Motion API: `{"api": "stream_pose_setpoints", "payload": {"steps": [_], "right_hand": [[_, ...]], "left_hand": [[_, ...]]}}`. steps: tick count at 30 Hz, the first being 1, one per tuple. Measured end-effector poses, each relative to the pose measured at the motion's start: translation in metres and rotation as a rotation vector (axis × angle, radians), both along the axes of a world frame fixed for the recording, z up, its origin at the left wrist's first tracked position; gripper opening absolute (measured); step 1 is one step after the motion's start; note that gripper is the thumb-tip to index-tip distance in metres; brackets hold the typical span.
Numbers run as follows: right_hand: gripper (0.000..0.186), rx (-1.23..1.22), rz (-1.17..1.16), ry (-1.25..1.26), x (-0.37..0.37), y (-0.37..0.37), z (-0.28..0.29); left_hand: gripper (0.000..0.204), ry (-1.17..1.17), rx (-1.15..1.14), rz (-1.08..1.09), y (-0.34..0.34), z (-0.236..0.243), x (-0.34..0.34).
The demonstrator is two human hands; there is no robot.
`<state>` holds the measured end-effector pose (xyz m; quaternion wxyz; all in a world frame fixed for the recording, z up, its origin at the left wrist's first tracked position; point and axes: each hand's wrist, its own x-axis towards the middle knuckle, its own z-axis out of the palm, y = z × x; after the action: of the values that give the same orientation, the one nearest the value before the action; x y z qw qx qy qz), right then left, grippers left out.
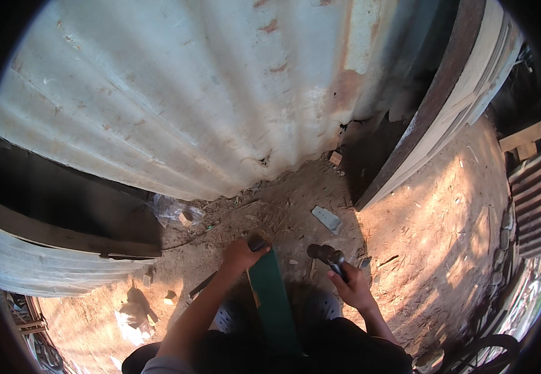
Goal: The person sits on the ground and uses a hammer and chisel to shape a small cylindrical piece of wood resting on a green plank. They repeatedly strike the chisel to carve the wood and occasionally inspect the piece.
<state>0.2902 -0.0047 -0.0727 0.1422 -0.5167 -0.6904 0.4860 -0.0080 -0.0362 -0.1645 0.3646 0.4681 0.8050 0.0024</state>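
Note:
A hammer (326,254) with a dark metal head is in my right hand (352,288), its fingers wrapped round the handle. The head is raised to the right of a long green board (270,293). That board runs from between my legs to my left hand (239,255), which is closed at its far left corner. A small dark piece (257,243) shows at my left fingertips; its kind cannot be made out. Behind my left forearm lies a dark thin bar (202,285), partly hidden.
Corrugated metal sheeting (220,93) stands in front. A leaning wooden panel (432,118) is on the right. On the dirt ground lie a flat pale slab (326,219), a brick piece (336,158), clear plastic (174,209) and small wood blocks (170,298). My clog-like shoes (322,306) flank the board.

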Motion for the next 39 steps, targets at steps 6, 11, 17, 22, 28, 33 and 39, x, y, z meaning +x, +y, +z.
{"api": "stream_pose_setpoints", "payload": {"steps": [6,11,17,22,28,33,39], "right_hand": [[0.025,0.069,-0.086,0.021,0.002,-0.001,0.009],[0.021,0.094,-0.182,0.116,0.011,-0.002,-0.021],[0.019,-0.090,-0.283,0.212,0.018,-0.001,-0.020],[0.021,-0.065,-0.325,0.225,0.023,-0.001,-0.008],[0.025,-0.063,-0.465,0.189,0.035,0.003,0.011],[0.027,-0.056,-0.664,0.325,0.043,-0.006,0.021],[0.029,-0.071,-0.730,0.416,0.067,-0.017,0.014]], "left_hand": [[0.074,-0.063,0.032,-0.048,0.001,-0.016,0.013],[0.055,-0.126,0.248,0.063,0.004,-0.024,0.035],[0.053,-0.061,0.410,0.041,0.017,-0.025,0.047],[0.042,-0.064,0.273,-0.077,0.044,0.069,0.061],[0.037,-0.386,0.513,-0.536,0.026,0.075,0.150],[0.039,-0.498,0.673,-0.607,0.006,0.043,0.177],[0.045,-0.397,0.772,-0.665,-0.003,0.029,0.176]]}}
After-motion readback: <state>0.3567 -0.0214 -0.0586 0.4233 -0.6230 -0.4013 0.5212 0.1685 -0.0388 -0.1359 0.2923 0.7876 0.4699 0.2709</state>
